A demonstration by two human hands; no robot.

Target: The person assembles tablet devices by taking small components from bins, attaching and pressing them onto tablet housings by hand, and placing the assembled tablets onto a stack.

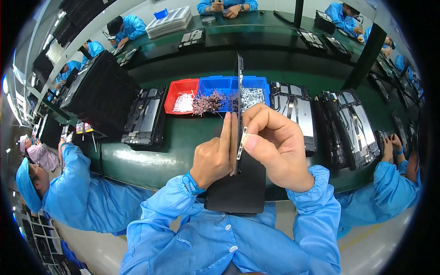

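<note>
We've got a thin dark panel (pixel 240 71) stood edge-on to us, above the black slab (pixel 233 195) at the near side of the green surface (pixel 178 156); can't tell if its lower edge bears on the slab. Left hand (pixel 213 158) lies with fingers extended along the panel's left face, thumb out of sight, so we can't tell if it grips or just braces; likely there to back the panel against a push from the other side. Right hand (pixel 279 146) is closed to a tight pinch, thumb and index on a small pale strip (pixel 242 142) with dark spots, other fingers curled clear. Strip runs lengthwise beside the panel's right face; contact unclear. Edge-on hold probably gives us a view of both faces at once. Straight ahead: red bin (pixel 188 83) of white bits, left blue bin (pixel 214 81) of brownish bits heaped over its rim, right blue bin (pixel 256 81) of silvery bits, presumably lined up for short reaches. Device assemblies sit left (pixel 145 117) and right (pixel 298 114) of the bins, likely to leave the middle for handwork
</note>
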